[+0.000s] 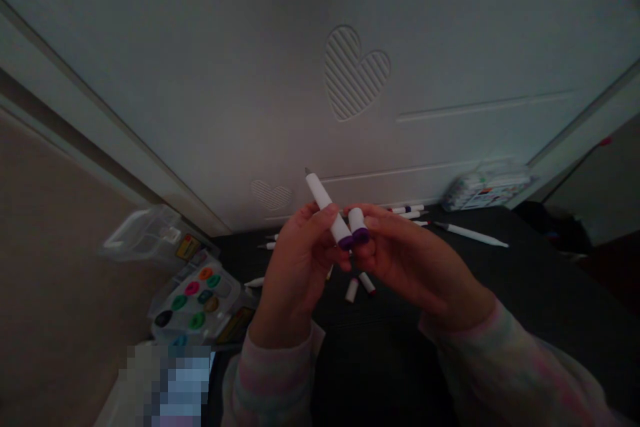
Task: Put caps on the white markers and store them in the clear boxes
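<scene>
My left hand (300,267) is closed around a white marker (325,203) with a purple band, its tip pointing up and to the left. My right hand (405,257) pinches a short white cap (358,223) with a purple end, held right beside the marker's lower end. Both hands are raised above a dark surface (500,293). Pale patterned sleeves cover both wrists.
An open clear plastic case (193,297) holding several coloured-capped markers sits at the lower left. Loose white markers (470,233) and caps (353,289) lie on the dark surface. A clear pouch of markers (485,190) rests at the right, against a white panel with embossed hearts (356,73).
</scene>
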`<action>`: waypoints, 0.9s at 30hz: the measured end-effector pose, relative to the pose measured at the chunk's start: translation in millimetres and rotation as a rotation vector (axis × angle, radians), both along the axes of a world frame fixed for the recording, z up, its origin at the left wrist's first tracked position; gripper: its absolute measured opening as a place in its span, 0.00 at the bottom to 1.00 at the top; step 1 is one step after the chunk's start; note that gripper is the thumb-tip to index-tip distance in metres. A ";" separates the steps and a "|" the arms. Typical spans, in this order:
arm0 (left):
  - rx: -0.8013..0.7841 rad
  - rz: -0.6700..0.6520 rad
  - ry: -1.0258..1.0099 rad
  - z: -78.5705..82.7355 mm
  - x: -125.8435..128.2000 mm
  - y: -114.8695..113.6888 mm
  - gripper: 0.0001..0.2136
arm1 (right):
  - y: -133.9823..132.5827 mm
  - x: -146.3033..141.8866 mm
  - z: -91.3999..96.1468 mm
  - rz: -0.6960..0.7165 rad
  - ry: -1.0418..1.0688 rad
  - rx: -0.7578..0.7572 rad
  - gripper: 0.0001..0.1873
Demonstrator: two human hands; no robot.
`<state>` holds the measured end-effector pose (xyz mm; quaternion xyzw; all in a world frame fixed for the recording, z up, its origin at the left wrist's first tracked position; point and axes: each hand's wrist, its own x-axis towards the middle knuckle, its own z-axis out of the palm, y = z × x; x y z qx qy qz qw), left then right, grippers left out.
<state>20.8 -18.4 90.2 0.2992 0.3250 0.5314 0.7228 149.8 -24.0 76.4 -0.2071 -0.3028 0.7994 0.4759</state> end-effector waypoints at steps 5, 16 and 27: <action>0.014 -0.013 0.008 -0.1 -1.5 0.0 0.07 | -0.3 1.7 -0.6 0.007 0.051 -0.013 0.08; 0.058 -0.028 0.061 1.4 -2.9 -1.7 0.09 | -1.5 1.3 0.3 -0.007 -0.003 0.011 0.12; 0.139 0.061 0.181 4.6 -4.2 -3.4 0.13 | -1.8 -0.3 -0.5 -0.013 -0.024 0.050 0.11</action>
